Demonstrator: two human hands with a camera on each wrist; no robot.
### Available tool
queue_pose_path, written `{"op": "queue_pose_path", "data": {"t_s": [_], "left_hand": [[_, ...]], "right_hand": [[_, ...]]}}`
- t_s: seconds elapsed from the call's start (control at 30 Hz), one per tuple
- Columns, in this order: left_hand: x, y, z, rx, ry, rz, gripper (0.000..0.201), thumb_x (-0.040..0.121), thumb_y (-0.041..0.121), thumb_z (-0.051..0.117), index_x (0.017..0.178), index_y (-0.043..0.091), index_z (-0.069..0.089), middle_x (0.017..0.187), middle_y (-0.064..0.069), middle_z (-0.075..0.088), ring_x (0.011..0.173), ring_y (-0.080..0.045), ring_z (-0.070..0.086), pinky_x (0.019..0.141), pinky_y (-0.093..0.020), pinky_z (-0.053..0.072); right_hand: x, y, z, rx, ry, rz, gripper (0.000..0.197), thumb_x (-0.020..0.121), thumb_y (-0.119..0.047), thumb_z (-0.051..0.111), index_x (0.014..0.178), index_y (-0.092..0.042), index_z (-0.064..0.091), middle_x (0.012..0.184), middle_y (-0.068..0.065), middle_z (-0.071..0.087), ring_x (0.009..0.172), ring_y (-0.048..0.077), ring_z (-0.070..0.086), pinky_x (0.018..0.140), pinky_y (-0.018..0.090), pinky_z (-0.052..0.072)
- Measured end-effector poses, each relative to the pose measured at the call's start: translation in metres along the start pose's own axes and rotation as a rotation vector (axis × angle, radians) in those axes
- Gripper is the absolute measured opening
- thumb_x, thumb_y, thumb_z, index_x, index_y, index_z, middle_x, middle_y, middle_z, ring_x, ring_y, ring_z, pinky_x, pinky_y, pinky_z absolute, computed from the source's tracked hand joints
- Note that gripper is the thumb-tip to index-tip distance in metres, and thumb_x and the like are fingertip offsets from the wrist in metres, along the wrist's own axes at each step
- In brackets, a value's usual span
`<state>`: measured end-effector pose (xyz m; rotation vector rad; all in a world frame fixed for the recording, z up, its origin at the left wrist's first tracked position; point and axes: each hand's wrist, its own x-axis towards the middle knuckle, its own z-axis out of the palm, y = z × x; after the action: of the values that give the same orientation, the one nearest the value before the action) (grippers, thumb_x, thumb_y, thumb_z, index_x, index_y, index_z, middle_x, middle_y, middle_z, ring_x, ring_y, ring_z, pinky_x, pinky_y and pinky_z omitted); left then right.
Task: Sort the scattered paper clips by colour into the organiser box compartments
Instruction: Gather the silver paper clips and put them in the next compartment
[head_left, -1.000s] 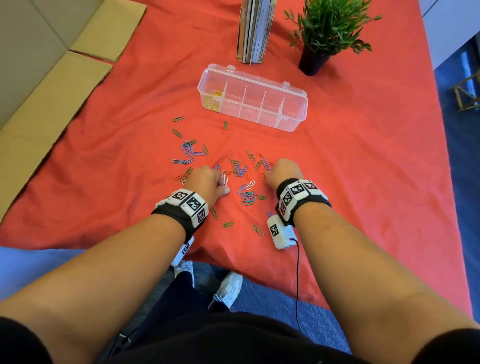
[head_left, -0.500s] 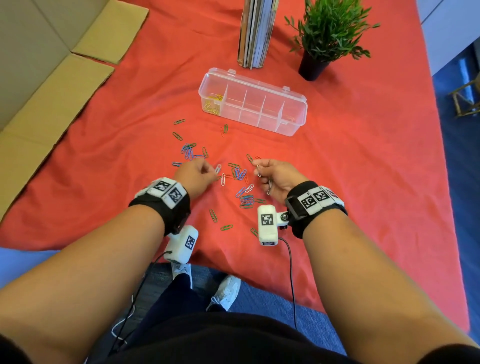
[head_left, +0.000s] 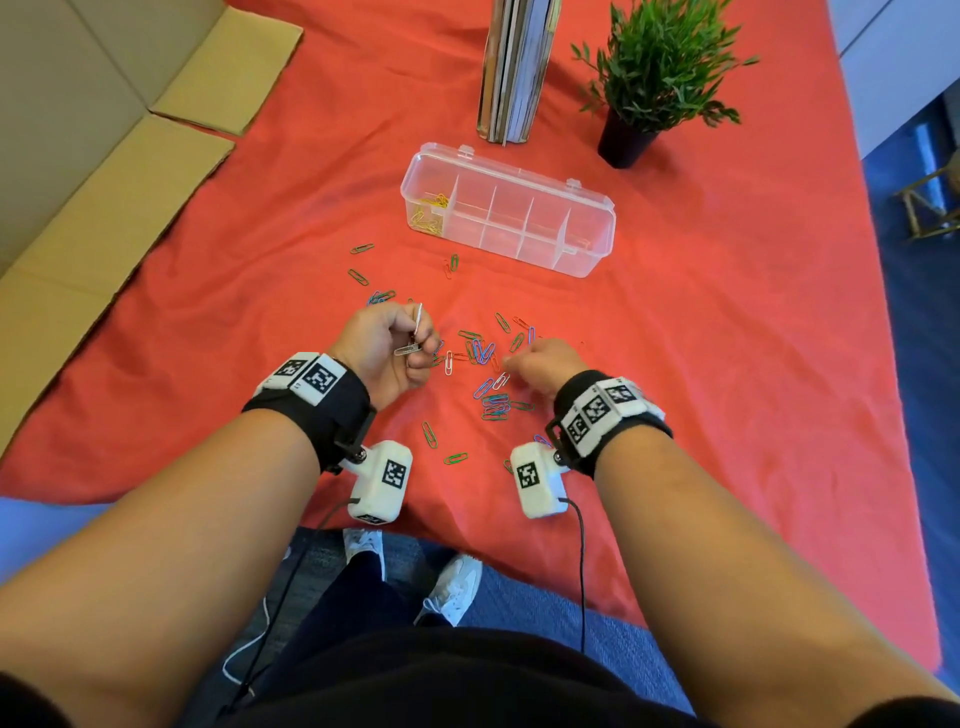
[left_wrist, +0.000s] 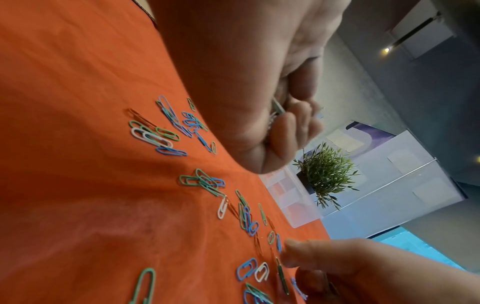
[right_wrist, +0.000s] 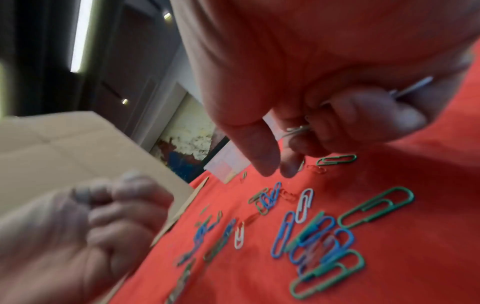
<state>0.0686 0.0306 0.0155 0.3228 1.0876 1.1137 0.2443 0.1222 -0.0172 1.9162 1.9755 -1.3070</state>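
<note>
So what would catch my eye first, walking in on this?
Probably the coloured paper clips scattered over the red cloth, between the two hands. The left hand pinches white clips; the right hand reaches into the pile. Behind stands the clear organiser box, yellow clips in its left end compartment.

Both forearms reach forward side by side, the left hand (head_left: 387, 349) lifted off the desk with fingers curled in a grip on white clips (head_left: 413, 338) (palm turned inward), the right hand (head_left: 540, 366) lower, knuckles up, fingertips pinching downward.
</note>
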Motion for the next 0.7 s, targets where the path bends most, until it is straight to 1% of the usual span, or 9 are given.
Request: {"op": "queue_pose_path", "data": {"t_s": [0.03,0.07,0.17,0.33,0.4,0.47,0.57,0.63,0.7], "left_hand": [[0.0,0.0,0.002,-0.017,-0.024,0.017,0.008,0.06,0.018,0.037,0.056,0.013,0.042,0.059,-0.004,0.046,0.042,-0.013,0.031,0.047,-0.02,0.023],[0.0,0.0,0.004,-0.034,-0.035,0.026,0.012,0.063,0.02,0.036,0.055,0.012,0.043,0.058,-0.005,0.047,0.042,-0.013,0.032,0.048,-0.02,0.023],[0.004,-0.001,0.008,-0.062,0.011,0.014,0.034,0.082,0.026,0.033,0.056,0.01,0.047,0.059,-0.006,0.051,0.043,-0.014,0.039,0.045,-0.017,0.032],[0.011,-0.006,0.008,0.094,0.155,-0.027,0.025,0.089,0.009,0.038,0.073,0.011,0.058,0.061,-0.001,0.066,0.045,-0.004,0.056,0.04,-0.014,0.045],[0.018,-0.013,0.006,0.213,0.244,-0.058,0.023,0.087,0.005,0.041,0.078,0.013,0.06,0.063,-0.001,0.061,0.041,-0.003,0.052,0.038,-0.013,0.04],[0.026,-0.02,0.004,0.452,0.345,-0.064,0.014,0.084,0.016,0.054,0.071,0.018,0.06,0.059,0.0,0.048,0.039,-0.008,0.041,0.039,-0.014,0.03],[0.035,-0.031,0.001,1.15,0.432,0.042,0.017,0.078,0.03,0.065,0.074,0.015,0.07,0.064,-0.003,0.059,0.059,-0.019,0.055,0.056,-0.024,0.042],[0.038,-0.035,0.004,1.428,0.44,0.104,0.024,0.075,0.034,0.064,0.075,0.012,0.073,0.073,-0.009,0.069,0.075,-0.026,0.064,0.067,-0.029,0.048],[0.04,-0.037,0.01,1.557,0.444,0.146,0.029,0.073,0.035,0.063,0.074,0.008,0.072,0.078,-0.016,0.07,0.08,-0.031,0.066,0.068,-0.031,0.048]], "right_hand": [[-0.001,0.0,0.004,-0.104,0.034,-0.031,0.024,0.084,-0.027,0.058,0.064,-0.015,0.052,0.087,0.015,0.066,0.079,0.028,0.062,0.077,0.031,0.054],[-0.003,0.001,0.007,-0.188,0.069,-0.048,0.016,0.083,-0.026,0.058,0.073,-0.013,0.056,0.095,0.015,0.067,0.089,0.028,0.062,0.083,0.031,0.051],[-0.003,0.005,0.02,-0.327,0.147,-0.112,0.034,0.082,-0.022,0.058,0.112,-0.008,0.051,0.117,0.015,0.06,0.108,0.032,0.059,0.086,0.034,0.047],[-0.005,0.013,0.027,-0.432,0.165,-0.175,0.041,0.087,-0.014,0.053,0.125,-0.002,0.041,0.128,0.021,0.047,0.119,0.036,0.051,0.095,0.038,0.044],[-0.003,0.014,0.027,-0.408,0.143,-0.136,0.042,0.087,-0.014,0.053,0.125,-0.001,0.041,0.131,0.021,0.046,0.12,0.035,0.051,0.096,0.037,0.043],[-0.001,0.011,0.022,-0.407,0.112,-0.111,0.038,0.086,-0.013,0.054,0.12,-0.001,0.045,0.127,0.02,0.051,0.116,0.033,0.054,0.09,0.035,0.046],[-0.002,0.003,0.014,-0.438,0.069,-0.175,0.008,0.083,-0.012,0.053,0.085,-0.005,0.057,0.107,0.018,0.064,0.102,0.029,0.062,0.08,0.031,0.047],[0.001,0.0,0.01,-0.402,0.057,-0.187,0.024,0.082,-0.011,0.053,0.06,-0.015,0.045,0.086,0.014,0.062,0.087,0.023,0.061,0.077,0.031,0.049],[0.004,0.0,0.005,-0.164,0.038,-0.137,0.029,0.079,-0.009,0.056,0.053,-0.017,0.044,0.069,0.011,0.055,0.065,0.025,0.056,0.06,0.031,0.049]]}}
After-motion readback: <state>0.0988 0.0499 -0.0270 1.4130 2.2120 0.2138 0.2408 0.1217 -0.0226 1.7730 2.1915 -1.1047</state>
